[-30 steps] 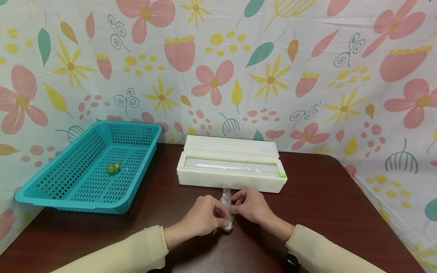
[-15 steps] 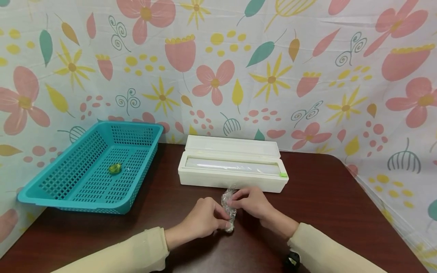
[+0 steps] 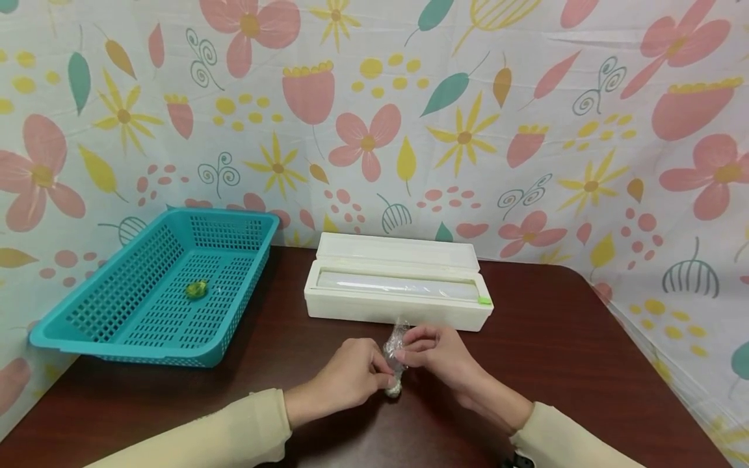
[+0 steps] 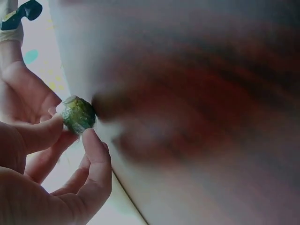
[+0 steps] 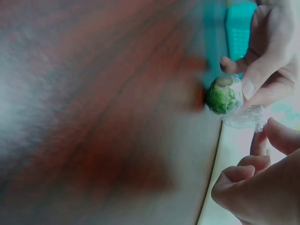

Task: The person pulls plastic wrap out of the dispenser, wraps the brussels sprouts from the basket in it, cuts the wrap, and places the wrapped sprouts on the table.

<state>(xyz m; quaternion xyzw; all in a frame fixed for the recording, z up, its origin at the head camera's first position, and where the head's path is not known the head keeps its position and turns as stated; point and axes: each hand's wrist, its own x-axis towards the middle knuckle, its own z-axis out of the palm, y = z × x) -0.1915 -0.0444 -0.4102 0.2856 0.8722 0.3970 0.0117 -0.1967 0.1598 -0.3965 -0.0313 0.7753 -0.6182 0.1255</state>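
Note:
A Brussels sprout (image 5: 222, 99) in clear plastic wrap (image 5: 244, 118) is low over the dark table. My left hand (image 3: 354, 374) pinches it between thumb and fingers; the left wrist view has the green sprout (image 4: 78, 114) at those fingertips. From the sprout, the loose wrap stretches away toward the white box in the head view. At this crumpled tail my right hand (image 3: 437, 356) pinches the film with curled fingers. In the right wrist view, the right hand (image 5: 262, 176) is beside the wrap's gathered end.
A white wrap box (image 3: 398, 312) with raised lid (image 3: 398, 252) stands behind the hands, a film roll (image 3: 392, 284) inside and a green cutter (image 3: 484, 300) at its right end. To the left is a teal basket (image 3: 234, 325) holding another sprout (image 3: 196, 289). A floral curtain (image 3: 374, 84) hangs behind.
The right hand has shifted slightly, its wrist and sleeve swinging right and toward the viewer. The plastic tail between the hands has changed shape. The left hand stays nearly in place on the sprout.

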